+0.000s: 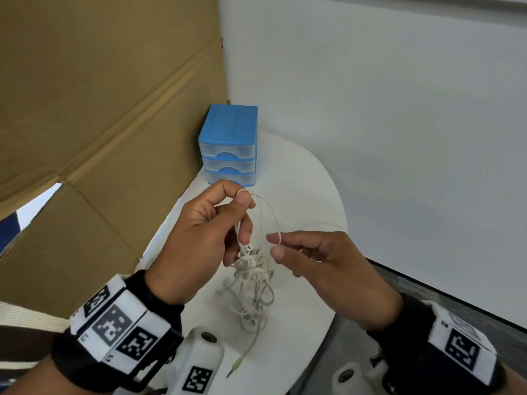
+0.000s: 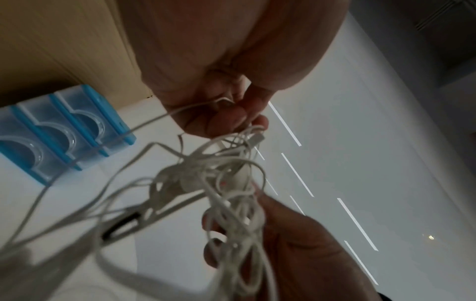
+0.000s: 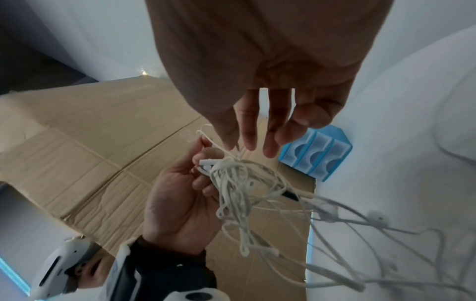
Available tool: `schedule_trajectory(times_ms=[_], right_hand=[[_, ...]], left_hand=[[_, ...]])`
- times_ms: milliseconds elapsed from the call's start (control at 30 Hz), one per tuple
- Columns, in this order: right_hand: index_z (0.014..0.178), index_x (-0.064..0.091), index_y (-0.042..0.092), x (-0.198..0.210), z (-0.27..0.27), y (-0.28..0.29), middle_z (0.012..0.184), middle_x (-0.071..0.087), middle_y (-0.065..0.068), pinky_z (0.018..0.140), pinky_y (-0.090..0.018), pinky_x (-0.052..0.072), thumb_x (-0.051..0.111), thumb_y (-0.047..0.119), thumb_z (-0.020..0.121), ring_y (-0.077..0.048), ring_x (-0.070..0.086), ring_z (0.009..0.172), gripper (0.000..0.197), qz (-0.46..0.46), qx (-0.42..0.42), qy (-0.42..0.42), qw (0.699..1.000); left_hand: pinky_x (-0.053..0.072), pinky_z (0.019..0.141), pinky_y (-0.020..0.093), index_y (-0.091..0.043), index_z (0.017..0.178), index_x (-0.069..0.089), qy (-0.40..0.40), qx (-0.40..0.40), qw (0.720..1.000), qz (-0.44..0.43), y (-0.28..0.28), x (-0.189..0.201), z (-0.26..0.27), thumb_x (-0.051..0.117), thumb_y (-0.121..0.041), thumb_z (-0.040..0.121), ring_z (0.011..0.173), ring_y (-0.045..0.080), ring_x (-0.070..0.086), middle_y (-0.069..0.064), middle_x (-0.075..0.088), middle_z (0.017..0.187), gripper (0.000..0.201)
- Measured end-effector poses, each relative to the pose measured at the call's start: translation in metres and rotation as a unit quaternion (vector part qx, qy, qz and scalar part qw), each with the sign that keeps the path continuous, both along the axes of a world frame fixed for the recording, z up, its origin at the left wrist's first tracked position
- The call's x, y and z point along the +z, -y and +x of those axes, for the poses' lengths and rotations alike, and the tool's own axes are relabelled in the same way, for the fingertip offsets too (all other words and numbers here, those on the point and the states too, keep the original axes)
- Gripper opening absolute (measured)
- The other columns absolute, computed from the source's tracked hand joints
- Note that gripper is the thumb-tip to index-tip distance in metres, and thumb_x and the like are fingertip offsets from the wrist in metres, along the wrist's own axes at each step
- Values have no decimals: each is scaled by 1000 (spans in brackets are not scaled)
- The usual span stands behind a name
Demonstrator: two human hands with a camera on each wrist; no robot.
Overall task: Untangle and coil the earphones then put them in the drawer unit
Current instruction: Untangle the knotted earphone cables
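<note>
The white earphones [image 1: 252,276] hang as a tangled bunch above the white table [image 1: 302,181]. Their jack plug [image 1: 235,366] dangles at the bottom. My left hand [image 1: 243,218] grips the top of the bunch, its fingers curled round the cable, with a loop pinched under the thumb. Just to the right, my right hand [image 1: 275,246] pinches a single strand between index finger and thumb; that strand arcs up to the left thumb. The blue drawer unit [image 1: 228,143], all drawers closed, stands at the table's back. The wrist views show the tangle [image 2: 226,183] [image 3: 237,183] between both hands.
A big sheet of brown cardboard [image 1: 99,109] leans along the table's left side, right behind the drawer unit. A white wall [image 1: 399,138] stands at the right. The table's curved edge drops to dark floor [image 1: 427,297] on the right.
</note>
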State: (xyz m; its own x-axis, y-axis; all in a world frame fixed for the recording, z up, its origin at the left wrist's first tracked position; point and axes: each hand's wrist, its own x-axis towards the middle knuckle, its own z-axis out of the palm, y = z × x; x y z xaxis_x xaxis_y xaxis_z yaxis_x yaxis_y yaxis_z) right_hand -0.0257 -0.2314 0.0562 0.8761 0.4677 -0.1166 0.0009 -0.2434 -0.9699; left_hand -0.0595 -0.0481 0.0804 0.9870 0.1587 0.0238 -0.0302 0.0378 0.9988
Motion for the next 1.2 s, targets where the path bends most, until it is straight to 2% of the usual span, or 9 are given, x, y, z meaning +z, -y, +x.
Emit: schedule_trajectory(times_ms=[100,200,333,600,767,833,967,1067,1200], right_hand=[[83,79,20,3,3,2,77,74,8,59,-12,41,74,20,84,-2,55,66,5,33,0,-18,999],[79,67,8,14,10,7,92,76,-11,65,-21,47,69,15,79,-13,64,81,7,145,-15,-89,985],[78,60,7,28,15,12,84,73,-15,68,-28,51,58,19,79,-20,68,78,12,238,-32,-139,961],[79,63,2,31,18,13,50,45,-6,58,-27,45,66,19,82,-25,49,58,17,217,-43,-168,961],[102,70,2,22,9,7,37,30,-4,55,-31,46,45,9,97,-23,48,40,26,147,-3,-224,964],[106,72,9,20,7,7,39,37,-6,53,-30,46,53,2,95,-19,46,36,23,87,41,-186,978],[85,80,13,17,4,5,58,57,-20,54,-30,48,70,5,86,-17,51,46,13,13,28,-49,998],[81,78,13,16,11,8,75,73,-2,63,-16,45,70,4,85,-4,61,66,12,5,-35,67,997],[84,66,1,33,20,17,80,71,-17,70,-22,50,62,0,90,-14,66,73,7,68,-26,58,996]], left_hand=[[29,39,18,-9,83,56,0,2,1000,6,-1,-1,1,52,-32,86,36,13,32,1,48,48,23],[27,39,15,-8,81,58,-13,14,999,38,-7,-7,6,52,-18,94,39,9,32,0,46,48,17],[27,38,13,-12,76,64,-48,0,996,70,-10,-14,7,55,-15,95,46,13,31,-1,48,51,21],[27,39,19,-15,86,75,9,-24,999,37,-1,0,0,61,-33,79,42,19,26,4,65,59,24],[28,42,18,-21,86,78,34,-7,997,63,3,-3,-1,65,-34,77,41,13,30,1,59,55,21],[31,43,12,-15,88,78,41,-10,997,68,5,-1,-3,64,-31,77,37,3,37,-2,58,53,23],[32,44,10,-15,87,77,44,-22,995,86,11,3,-6,64,-28,78,38,2,43,-7,59,52,21],[37,49,9,-21,81,77,35,-9,992,121,7,-3,-4,70,-23,81,45,1,45,-3,60,55,8],[37,50,16,-27,78,75,-6,-14,973,230,-1,-20,-3,83,-45,64,43,8,33,-10,38,45,24]])
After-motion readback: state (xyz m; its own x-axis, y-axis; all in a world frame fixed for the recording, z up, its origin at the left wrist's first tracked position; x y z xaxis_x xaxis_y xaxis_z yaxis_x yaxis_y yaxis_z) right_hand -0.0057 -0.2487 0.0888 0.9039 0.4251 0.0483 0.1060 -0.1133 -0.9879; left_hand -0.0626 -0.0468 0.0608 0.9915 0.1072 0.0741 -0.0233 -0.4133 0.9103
